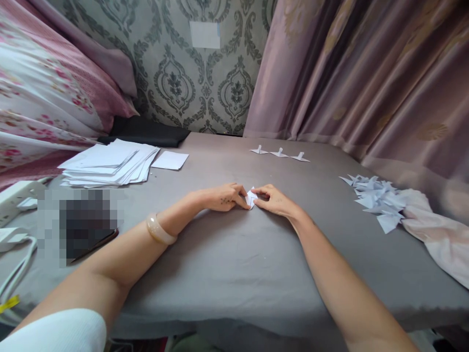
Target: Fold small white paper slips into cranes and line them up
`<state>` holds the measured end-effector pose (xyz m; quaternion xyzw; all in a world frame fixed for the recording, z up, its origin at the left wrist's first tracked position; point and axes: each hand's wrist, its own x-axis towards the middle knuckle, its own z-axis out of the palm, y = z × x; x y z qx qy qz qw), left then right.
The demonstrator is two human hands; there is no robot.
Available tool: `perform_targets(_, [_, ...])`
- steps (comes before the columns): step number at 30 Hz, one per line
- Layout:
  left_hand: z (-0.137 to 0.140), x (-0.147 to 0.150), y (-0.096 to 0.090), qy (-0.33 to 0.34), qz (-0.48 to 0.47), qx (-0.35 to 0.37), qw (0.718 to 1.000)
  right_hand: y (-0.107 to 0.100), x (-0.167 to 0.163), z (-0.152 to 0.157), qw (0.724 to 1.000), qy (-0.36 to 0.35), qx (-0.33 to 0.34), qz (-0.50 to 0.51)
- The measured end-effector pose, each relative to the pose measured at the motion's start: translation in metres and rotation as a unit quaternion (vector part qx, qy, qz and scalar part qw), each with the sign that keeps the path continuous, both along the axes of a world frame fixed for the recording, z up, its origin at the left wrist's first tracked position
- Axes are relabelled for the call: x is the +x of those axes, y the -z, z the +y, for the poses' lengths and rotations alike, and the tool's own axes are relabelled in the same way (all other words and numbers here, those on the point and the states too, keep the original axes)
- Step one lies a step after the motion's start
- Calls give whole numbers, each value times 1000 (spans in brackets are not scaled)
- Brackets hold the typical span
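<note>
A small folded piece of white paper [251, 197] lies on the grey cloth between my two hands, with crease lines showing on its face. My left hand [227, 196] comes at it from the left, its fingers bent and the tips pressed on the paper's left and lower edges. From the right, my right hand [273, 199] pinches the paper's other side with thumb and forefinger. A pale bangle [160, 230] circles my left wrist. Part of the paper is hidden under my fingertips.
Paper stacks [110, 164] and a smaller sheet pile [170, 160] lie at left, near a blurred dark device [88, 227] and white power strip [18, 198]. Three folded paper figures [280, 153] stand at the back. Several more folded figures [379, 195] are heaped at right, beside curtains [351, 73].
</note>
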<state>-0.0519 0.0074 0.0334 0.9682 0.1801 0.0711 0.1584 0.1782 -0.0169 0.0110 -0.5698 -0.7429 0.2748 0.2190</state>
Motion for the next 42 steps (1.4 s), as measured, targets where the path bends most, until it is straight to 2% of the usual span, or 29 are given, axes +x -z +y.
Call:
perform_targets(14, [2, -5, -4, 5, -4, -64, 998, -13, -10, -13, 995, 19, -19, -95])
perform_targets(19, [4, -5, -9, 19, -47, -139, 989, -15, -8, -15, 996, 9, -28, -85])
perform_targets(21, [4, -2, -8, -27, -84, -173, 981, -13, -4, -14, 999, -5, -27, -44])
perform_targets(23, [4, 2, -4, -101, -114, -186, 971, -12, -1, -13, 999, 2, -26, 25])
perform_targets(26, [3, 7, 3, -170, -148, -180, 957, -12, 0, -11, 990, 77, -19, 114])
perform_targets(28, [3, 10, 7, -196, -173, -169, 950, -13, -1, -11, 985, 124, -9, 119])
perform_targets(32, [4, 12, 14, -228, -217, -158, 936, -15, -6, -14, 988, 134, 9, 77])
perform_targets(36, [4, 15, 21, -240, -246, -203, 917, -11, -11, -16, 989, 129, 27, 65])
perform_targets(40, [2, 21, 24, -250, -257, -257, 897, -2, -16, -13, 988, 121, 39, 90])
perform_targets(42, [0, 23, 22, -267, -278, -274, 881, -1, -18, -11, 983, 123, 41, 134])
